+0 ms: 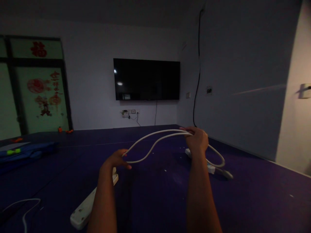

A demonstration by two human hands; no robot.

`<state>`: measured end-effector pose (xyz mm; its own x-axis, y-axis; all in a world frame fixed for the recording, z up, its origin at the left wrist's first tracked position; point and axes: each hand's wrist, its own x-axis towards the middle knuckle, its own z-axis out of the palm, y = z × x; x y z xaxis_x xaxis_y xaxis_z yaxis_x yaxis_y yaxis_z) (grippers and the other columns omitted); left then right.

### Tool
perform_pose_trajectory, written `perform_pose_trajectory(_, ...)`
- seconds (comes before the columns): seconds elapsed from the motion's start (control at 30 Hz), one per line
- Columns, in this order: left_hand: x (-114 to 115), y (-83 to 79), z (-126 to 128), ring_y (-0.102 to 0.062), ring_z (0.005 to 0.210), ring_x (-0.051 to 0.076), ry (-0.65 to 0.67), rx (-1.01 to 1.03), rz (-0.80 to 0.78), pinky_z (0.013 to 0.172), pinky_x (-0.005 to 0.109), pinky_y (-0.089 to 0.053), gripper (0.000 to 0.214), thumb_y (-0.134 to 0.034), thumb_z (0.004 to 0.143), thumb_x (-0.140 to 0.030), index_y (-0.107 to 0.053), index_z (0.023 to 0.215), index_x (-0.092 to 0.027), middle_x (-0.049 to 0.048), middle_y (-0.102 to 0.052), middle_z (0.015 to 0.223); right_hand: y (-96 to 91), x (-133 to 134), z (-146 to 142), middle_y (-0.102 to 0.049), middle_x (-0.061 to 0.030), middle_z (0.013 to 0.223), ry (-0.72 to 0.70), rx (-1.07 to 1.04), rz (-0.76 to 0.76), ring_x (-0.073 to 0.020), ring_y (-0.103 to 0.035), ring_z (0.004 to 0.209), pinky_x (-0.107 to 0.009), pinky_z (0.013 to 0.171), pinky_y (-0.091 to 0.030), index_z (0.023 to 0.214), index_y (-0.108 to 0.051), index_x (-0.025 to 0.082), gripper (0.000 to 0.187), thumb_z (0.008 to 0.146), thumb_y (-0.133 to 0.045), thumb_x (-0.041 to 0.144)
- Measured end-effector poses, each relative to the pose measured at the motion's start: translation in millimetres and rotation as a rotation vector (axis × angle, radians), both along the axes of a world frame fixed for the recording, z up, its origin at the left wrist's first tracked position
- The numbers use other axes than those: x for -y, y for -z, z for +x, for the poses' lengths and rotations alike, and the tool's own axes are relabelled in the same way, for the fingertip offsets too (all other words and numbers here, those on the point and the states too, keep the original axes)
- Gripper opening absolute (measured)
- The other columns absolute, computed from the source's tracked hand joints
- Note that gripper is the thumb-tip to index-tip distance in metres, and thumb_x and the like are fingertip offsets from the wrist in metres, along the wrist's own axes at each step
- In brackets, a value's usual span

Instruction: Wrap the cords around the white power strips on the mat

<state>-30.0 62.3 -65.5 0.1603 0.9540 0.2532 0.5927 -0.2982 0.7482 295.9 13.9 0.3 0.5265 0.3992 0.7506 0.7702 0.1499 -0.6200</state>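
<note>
A white power cable (155,146) stretches in two strands between my hands, above the dark purple surface. My right hand (197,139) is closed around both strands at the right. Beyond it the cable curls down in a loop, with a slightly blurred plug (227,175) at its end. My left hand (118,160) holds the bend of the cable at the left, thumb and fingers on either side; its palm is hidden. A white power strip (82,210) lies beneath my left forearm, partly covered by it. Behind my right forearm shows a white object (211,168), largely hidden.
Another thin white cable (31,201) lies at the lower left. Blue cloth (36,152) with a yellow-green item (14,151) rests at the left. Small orange objects (69,131) are near the door. A television (147,79) hangs on the far wall, and a black cord (198,74) runs down the corner.
</note>
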Motion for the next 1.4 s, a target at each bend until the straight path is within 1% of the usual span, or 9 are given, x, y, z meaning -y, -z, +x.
perform_pose_trajectory(0.17,27.0,-38.9,37.5,-0.049,0.119,0.029,0.240,-0.001,0.066,0.102,0.044,-0.033,0.103,-0.085,0.038,-0.025,-0.045,0.133,-0.023,0.0128,-0.057,0.125,-2.7,0.3,-13.5,-0.069,-0.0088,0.073,-0.005,-0.074,-0.056,-0.0228,-0.060,0.067,-0.028,0.053,-0.034,0.081,-0.074,0.021,0.036,0.072,-0.056,0.051)
perform_pose_trajectory(0.27,28.9,-42.6,59.3,-0.054,0.113,0.027,0.386,0.155,0.087,0.098,0.043,-0.037,0.106,-0.085,0.038,-0.021,-0.042,0.134,-0.023,0.0131,-0.060,0.119,-2.9,1.5,-16.9,-0.069,-0.0085,0.075,-0.013,-0.113,-0.096,-0.0223,-0.060,0.069,-0.028,0.055,-0.035,0.084,-0.074,0.021,0.035,0.072,-0.056,0.050)
perform_pose_trajectory(0.37,25.8,-38.3,73.2,-0.062,0.090,0.022,0.470,0.260,0.012,0.086,0.039,-0.043,0.095,-0.082,0.046,-0.018,-0.043,0.133,-0.021,0.0082,-0.068,0.096,-3.1,1.9,-18.4,-0.068,-0.0088,0.075,-0.024,-0.157,-0.118,-0.0223,-0.060,0.069,-0.028,0.055,-0.036,0.083,-0.074,0.021,0.034,0.073,-0.056,0.048)
perform_pose_trajectory(0.47,24.9,-36.3,77.6,-0.060,0.066,0.016,0.504,0.245,-0.075,0.070,0.032,-0.044,0.062,-0.071,0.063,-0.020,-0.053,0.123,-0.018,0.0000,-0.065,0.067,-2.1,-1.0,-18.5,-0.068,-0.0092,0.074,-0.074,-0.177,-0.096,-0.0224,-0.060,0.068,-0.028,0.054,-0.036,0.080,-0.073,0.019,0.035,0.072,-0.056,0.048)
perform_pose_trajectory(0.6,26.6,-41.7,76.0,-0.045,0.047,0.009,0.410,0.244,-0.046,0.050,0.023,-0.033,0.023,-0.061,0.072,-0.028,-0.068,0.090,-0.014,-0.0045,-0.049,0.050,1.0,-9.3,-19.9,-0.066,-0.0083,0.067,-0.158,-0.190,-0.072,-0.0201,-0.058,0.061,-0.027,0.051,-0.036,0.079,-0.073,0.017,0.036,0.071,-0.057,0.048)
perform_pose_trajectory(0.73,26.6,-49.3,73.0,-0.027,0.038,0.005,0.253,0.476,0.014,0.040,0.020,-0.020,0.028,-0.060,0.072,-0.041,-0.061,0.064,-0.015,-0.0089,-0.031,0.043,4.6,-19.1,-27.5,-0.066,-0.0065,0.066,-0.246,-0.171,-0.022,-0.0178,-0.056,0.058,-0.025,0.050,-0.035,0.079,-0.073,0.017,0.031,0.070,-0.057,0.042)
perform_pose_trajectory(0.93,32.4,-61.2,59.0,-0.020,0.031,0.002,0.154,0.809,0.051,0.035,0.017,-0.010,0.030,-0.065,0.062,-0.033,-0.043,0.050,-0.017,-0.0105,-0.026,0.038,7.0,-31.4,-48.6,-0.061,-0.0018,0.056,-0.588,-0.112,-0.040,-0.0129,-0.052,0.052,-0.022,0.048,-0.031,0.073,-0.071,0.014,0.035,0.069,-0.060,0.047)
perform_pose_trajectory(1.13,46.1,-72.6,41.3,-0.021,0.029,0.002,0.144,1.004,0.095,0.031,0.014,-0.011,0.028,-0.062,0.060,-0.025,-0.039,0.045,-0.017,-0.0084,-0.029,0.034,12.8,-42.2,-78.4,-0.056,0.0006,0.046,-0.979,-0.007,-0.279,-0.0091,-0.050,0.046,-0.020,0.049,-0.035,0.059,-0.063,0.013,0.033,0.077,-0.058,0.040)
perform_pose_trajectory(1.4,46.8,-76.7,51.4,-0.019,0.027,0.003,0.174,1.271,0.138,0.029,0.015,-0.013,0.030,-0.052,0.068,-0.019,-0.035,0.042,-0.017,-0.0081,-0.023,0.032,32.6,-49.3,-110.1,-0.068,-0.0058,0.075,-1.505,-0.321,-0.758,-0.0133,-0.065,0.052,-0.023,0.049,-0.049,0.105,-0.060,0.013,0.028,0.092,-0.043,0.031)
